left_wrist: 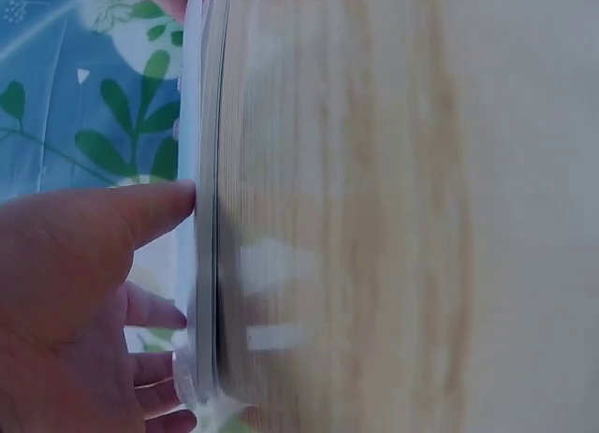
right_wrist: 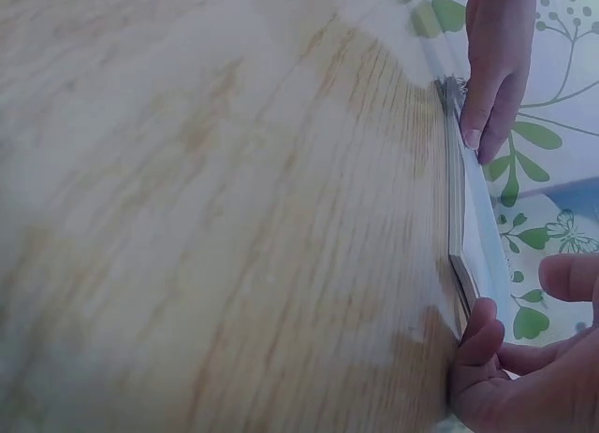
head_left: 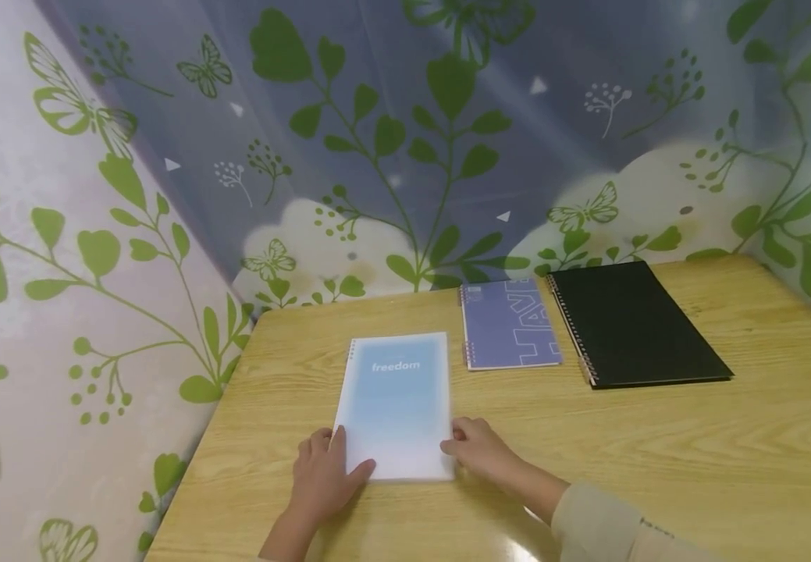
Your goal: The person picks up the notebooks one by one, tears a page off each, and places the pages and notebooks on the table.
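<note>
A spiral-bound notebook with a blue-and-white cover reading "freedom" [head_left: 396,406] lies flat on the wooden table. My left hand [head_left: 322,478] rests at its lower left corner, fingers along the left side and the thumb by the near edge. In the left wrist view that thumb [left_wrist: 164,209] touches the notebook's edge, with the other fingers spread beyond it. At the lower right side, my right hand [head_left: 481,453] touches the edge with bent fingers. One digit [right_wrist: 569,277] stands raised off the cover in the right wrist view.
A purple spiral notebook [head_left: 496,324] lies behind and to the right. Beside it is a larger black spiral notebook [head_left: 637,328]. Patterned cloth [head_left: 391,179] hangs along the table's back and left sides. Bare wood table [head_left: 658,460] stretches to the right.
</note>
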A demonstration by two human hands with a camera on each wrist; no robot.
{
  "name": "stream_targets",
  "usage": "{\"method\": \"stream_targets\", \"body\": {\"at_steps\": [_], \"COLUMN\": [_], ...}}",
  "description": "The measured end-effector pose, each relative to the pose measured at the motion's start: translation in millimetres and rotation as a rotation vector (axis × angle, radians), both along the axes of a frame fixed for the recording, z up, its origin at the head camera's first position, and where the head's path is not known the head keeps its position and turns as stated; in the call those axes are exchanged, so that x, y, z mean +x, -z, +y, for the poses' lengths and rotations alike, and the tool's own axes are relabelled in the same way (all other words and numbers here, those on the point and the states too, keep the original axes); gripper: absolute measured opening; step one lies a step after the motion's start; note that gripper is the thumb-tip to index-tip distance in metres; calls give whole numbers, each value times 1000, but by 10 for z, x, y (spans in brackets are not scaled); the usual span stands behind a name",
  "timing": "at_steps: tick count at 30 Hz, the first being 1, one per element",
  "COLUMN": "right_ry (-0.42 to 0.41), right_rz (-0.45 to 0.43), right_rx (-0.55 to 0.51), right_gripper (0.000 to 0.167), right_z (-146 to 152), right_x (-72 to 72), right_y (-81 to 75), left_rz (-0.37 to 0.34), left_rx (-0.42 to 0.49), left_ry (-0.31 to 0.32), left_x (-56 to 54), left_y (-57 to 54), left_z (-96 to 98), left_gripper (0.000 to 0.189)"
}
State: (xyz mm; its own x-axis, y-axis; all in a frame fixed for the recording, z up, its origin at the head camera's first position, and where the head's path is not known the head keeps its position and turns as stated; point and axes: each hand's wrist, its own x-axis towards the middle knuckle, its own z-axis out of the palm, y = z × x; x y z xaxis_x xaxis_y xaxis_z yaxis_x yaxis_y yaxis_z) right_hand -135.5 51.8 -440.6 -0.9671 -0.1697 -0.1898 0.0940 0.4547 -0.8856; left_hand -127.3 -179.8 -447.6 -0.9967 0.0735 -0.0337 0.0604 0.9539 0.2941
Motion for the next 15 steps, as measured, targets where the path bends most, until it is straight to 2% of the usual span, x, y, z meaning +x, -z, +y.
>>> {"method": "stream_targets", "body": {"at_steps": [4, 6, 9, 12, 15], "right_ry": [20, 30, 40, 50, 54], "right_rz": [-20, -15, -12, -40, -79], "right_rx": [-17, -22, -34, -75, -132], "right_gripper": [20, 20, 36, 55, 54], "right_z": [-13, -26, -44, -45, -30], "right_x": [15, 22, 30, 33, 24], "right_y": [-2, -7, -21, -29, -22], "left_rz": [-40, -58, -43, 2, 30], "left_rx": [-9, -10, -60, -110, -130], "left_ry": [159, 219, 250, 269, 300], "left_x": [54, 67, 55, 27, 10], "left_y": [14, 19, 12, 8, 6], "left_z": [48, 74, 100, 97, 78], "left_gripper": [78, 78, 74, 69, 67]}}
